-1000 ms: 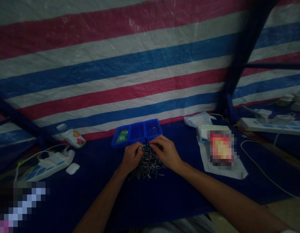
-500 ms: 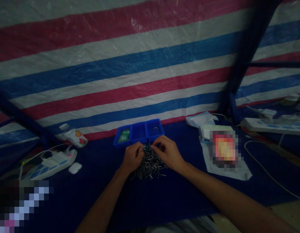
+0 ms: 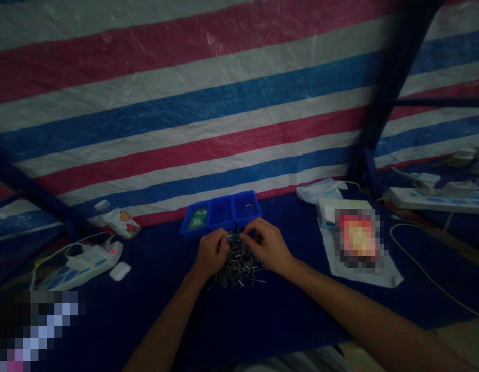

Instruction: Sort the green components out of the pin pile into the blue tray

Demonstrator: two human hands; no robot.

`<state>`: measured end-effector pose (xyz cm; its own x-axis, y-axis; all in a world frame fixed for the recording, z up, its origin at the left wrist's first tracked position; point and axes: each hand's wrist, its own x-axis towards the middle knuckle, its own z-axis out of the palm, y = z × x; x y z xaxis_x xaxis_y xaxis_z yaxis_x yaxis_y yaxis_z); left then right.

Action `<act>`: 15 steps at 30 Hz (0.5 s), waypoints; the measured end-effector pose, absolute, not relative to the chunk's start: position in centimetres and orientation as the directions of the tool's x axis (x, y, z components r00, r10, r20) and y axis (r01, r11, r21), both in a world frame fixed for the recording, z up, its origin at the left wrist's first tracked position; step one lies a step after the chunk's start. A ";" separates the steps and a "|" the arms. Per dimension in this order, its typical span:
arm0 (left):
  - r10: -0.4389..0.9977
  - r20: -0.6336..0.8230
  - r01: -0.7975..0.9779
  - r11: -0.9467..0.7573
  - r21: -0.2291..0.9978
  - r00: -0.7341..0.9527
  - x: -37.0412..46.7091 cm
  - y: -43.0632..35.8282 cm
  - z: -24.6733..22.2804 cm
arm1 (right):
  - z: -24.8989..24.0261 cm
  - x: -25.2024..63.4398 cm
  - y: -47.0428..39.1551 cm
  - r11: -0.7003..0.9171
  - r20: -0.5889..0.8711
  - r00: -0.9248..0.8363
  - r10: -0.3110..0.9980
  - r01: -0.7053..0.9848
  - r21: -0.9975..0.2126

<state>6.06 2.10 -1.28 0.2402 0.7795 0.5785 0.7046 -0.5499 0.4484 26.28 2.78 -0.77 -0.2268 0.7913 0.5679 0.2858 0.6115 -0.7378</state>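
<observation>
My left hand (image 3: 211, 251) is closed in a pinch on a thin, silvery metal pin (image 3: 232, 236), which points toward my other hand. On the right, my right hand (image 3: 269, 244) also pinches with thumb and forefinger; what sits between those fingertips is too small and dark to make out. Both hands are above the far side of a pile of small metal pins (image 3: 241, 266), loosely heaped on the dark blue tabletop (image 3: 231, 323). Just beyond them stands a blue three-compartment tray (image 3: 220, 226). Its left compartment holds small green packets (image 3: 197, 218), and its right one has a few small metal pieces.
A power strip (image 3: 82, 263), a white case (image 3: 120, 271) and a bottle with a fruit label (image 3: 121, 221) lie on the left. To the right are a tissue pack (image 3: 328, 207), a white sheet (image 3: 336, 266) and a cable (image 3: 417, 281). Striped sheeting (image 3: 208, 139) hangs behind.
Both hands stay almost in place, still pinching over the pile. The thin pin at my left fingertips shows more plainly now. The view has shifted very slightly.
</observation>
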 end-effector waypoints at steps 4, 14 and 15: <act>0.780 0.579 0.705 -0.548 0.450 0.237 6.1 2.1 -1.2 | -1.0 26.2 2.8 0.612 0.572 -0.217 0.791 0.283 -0.739; 0.781 0.576 0.702 -0.550 0.453 0.240 6.2 2.0 -1.1 | -1.0 26.3 2.9 0.628 0.583 -0.234 0.778 0.263 -0.733; 0.782 0.575 0.702 -0.550 0.453 0.241 6.2 2.0 -1.1 | -1.0 26.3 2.9 0.631 0.585 -0.240 0.775 0.258 -0.731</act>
<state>6.18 2.01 -1.14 0.2415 0.7821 0.5745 0.7018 -0.5496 0.4532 26.28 2.91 -0.95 -0.2398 0.7750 0.5847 0.2578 0.6315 -0.7313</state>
